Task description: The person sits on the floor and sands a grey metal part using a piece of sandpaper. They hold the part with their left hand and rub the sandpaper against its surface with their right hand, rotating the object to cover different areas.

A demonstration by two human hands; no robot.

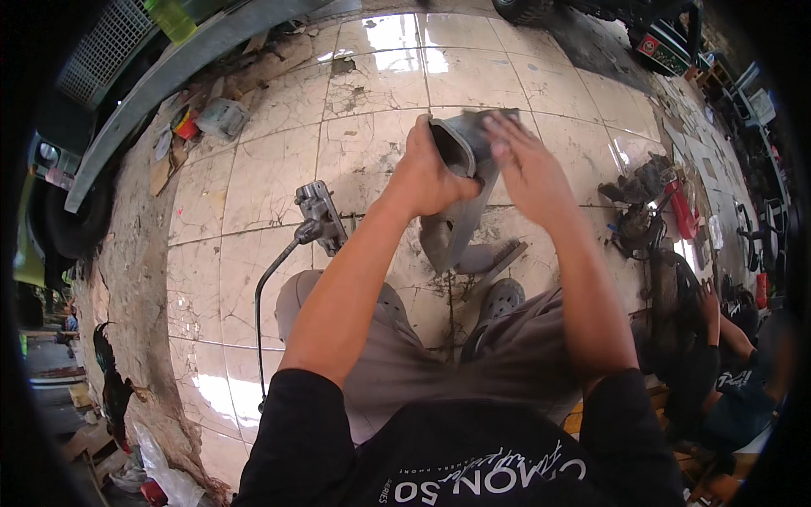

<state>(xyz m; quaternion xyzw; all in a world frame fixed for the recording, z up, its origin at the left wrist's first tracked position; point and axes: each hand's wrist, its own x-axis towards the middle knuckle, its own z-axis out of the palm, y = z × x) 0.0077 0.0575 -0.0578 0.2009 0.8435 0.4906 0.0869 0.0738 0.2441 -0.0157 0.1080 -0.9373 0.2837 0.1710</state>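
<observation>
A hollow grey metal casting point(456, 215) is held up above the tiled floor, its dark opening facing me. My left hand point(426, 174) grips the casting beside that opening. Against the upper right face lies my right hand point(516, 158), slightly blurred, with a dark flat piece point(478, 127) under its fingers; whether this is a sheet or cloth I cannot tell. A wire brush point(504, 256) rests on the floor between my feet and the casting. Left of my forearm is a metal gear-shift housing point(320, 215) with a long bent lever point(258, 317).
Greasy metal parts point(637, 215) and a red object point(681, 209) lie at right, near a co-worker's hand point(709, 301). A vehicle's metal bumper point(152, 82) borders the upper left. A plastic container point(223, 118) stands near it. A rooster point(114, 386) is at lower left.
</observation>
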